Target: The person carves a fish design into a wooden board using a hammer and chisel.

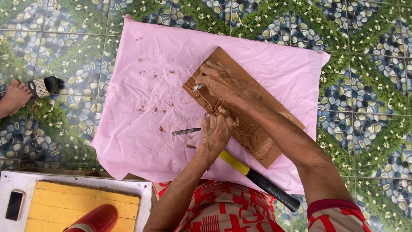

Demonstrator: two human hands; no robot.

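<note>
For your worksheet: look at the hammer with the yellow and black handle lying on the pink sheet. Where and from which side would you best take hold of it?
Probably the black ribbed grip end of the hammer, which lies bare on the pink sheet near the person's lap. Come from above at the lower right, fingers wrapped across the shaft. The yellow part runs under the left hand, and the head is hidden, so that end is blocked.

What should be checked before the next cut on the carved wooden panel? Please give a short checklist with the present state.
1. Wooden panel lies flat on the pink sheet: ok.
2. Right hand holds the small metal blade on the panel: ok.
3. Left hand steadies the panel edge: ok.
4. Left fingers out of the blade's path: cannot tell.
5. Spare chisel lies apart from the blade: ok.
6. Hammer lies partly beneath the left forearm: not ok.
</note>
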